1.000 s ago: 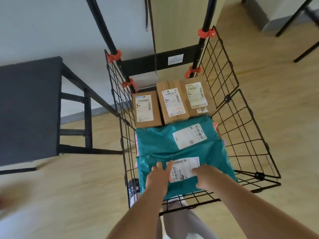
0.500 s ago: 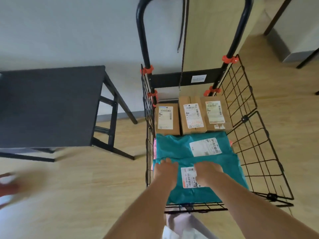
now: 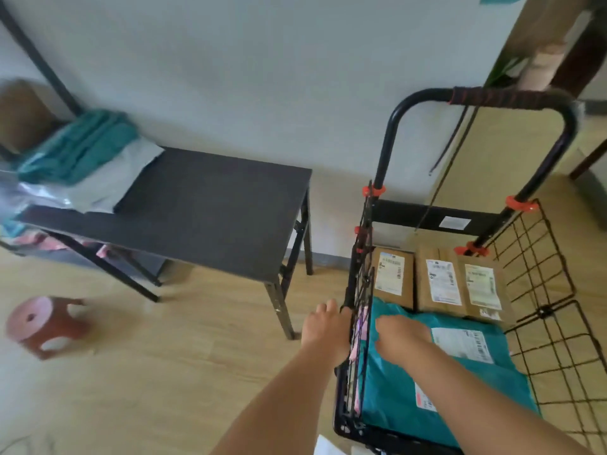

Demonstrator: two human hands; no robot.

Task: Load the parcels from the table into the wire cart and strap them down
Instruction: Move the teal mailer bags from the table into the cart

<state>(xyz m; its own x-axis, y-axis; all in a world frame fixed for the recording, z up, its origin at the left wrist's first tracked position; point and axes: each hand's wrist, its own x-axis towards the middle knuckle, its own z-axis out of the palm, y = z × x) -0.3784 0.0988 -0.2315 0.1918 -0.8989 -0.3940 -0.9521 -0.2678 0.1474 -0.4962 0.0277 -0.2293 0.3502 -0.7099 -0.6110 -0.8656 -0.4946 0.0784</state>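
Pale wall and light wooden floor framed the scene, with the view swung left compared with a second earlier, so that the far end of the black table (image 3: 210,205) came into sight.

A second earlier both hands had been flat on the front teal mailer (image 3: 437,399) in the wire cart (image 3: 542,290). By this moment the left hand (image 3: 323,326) had come out of the basket and sat at the outside of the cart's left wire wall, fingers loosely curled near the top rim; whether it gripped the wire or only brushed it could not be told. The right hand (image 3: 402,336) remained inside, palm down and fingers spread on the teal mailer, holding nothing and pressing lightly at most.

Behind that hand, three brown boxes (image 3: 440,284) stood in a row against the back of the cart, labels up. A pink edge showed between the teal mailers and the left wire wall.

Farther out, the turn of the head revealed more parcels (image 3: 78,165) piled on the table's far end: teal and grey soft bags, blurred. A small red stool (image 3: 44,323) stood on the floor below.

Judging from this, loading was only partly done, and the left hand looked ready to go for the next bag. No strap crossed the load yet; cords (image 3: 450,142) hung from the handle.
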